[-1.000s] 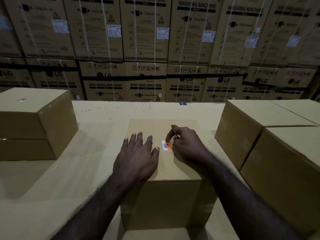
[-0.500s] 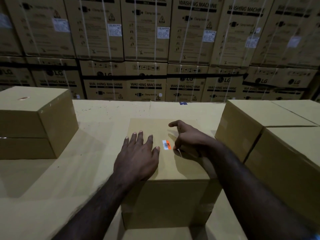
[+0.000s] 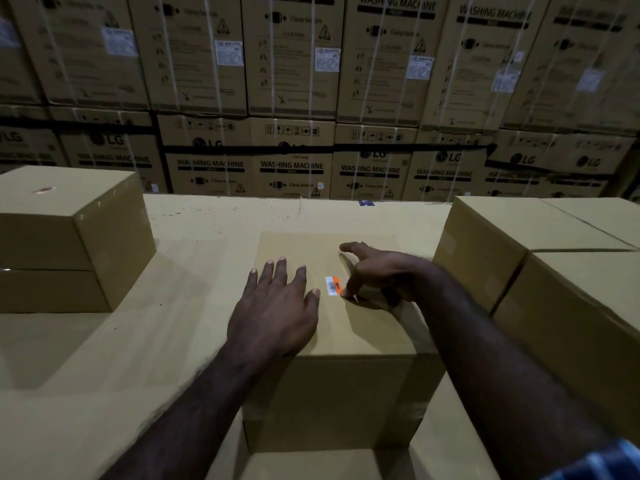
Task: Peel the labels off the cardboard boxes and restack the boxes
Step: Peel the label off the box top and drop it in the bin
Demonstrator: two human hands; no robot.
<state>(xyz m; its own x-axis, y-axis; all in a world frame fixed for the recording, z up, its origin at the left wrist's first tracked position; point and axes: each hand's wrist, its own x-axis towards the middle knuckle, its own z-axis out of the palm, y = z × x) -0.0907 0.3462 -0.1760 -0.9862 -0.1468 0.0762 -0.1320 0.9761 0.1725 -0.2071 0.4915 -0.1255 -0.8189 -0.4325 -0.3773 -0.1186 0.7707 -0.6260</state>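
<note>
Plain brown box (image 3: pixel 332 341) in front of me, upright at the worktop's (image 3: pixel 207 230) near edge. Small white-and-orange barcode label (image 3: pixel 333 285) stuck flat mid-lid. Two-high stack (image 3: pixel 69 237) by left edge, more boxes (image 3: pixel 540 258) along right edge.

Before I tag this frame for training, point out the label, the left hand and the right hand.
label (image 3: pixel 333 285): head view, on its barcode part.
left hand (image 3: pixel 275 311): head view, on the back of the hand.
right hand (image 3: pixel 382 270): head view, on the back of the hand near the knuckles.
</note>
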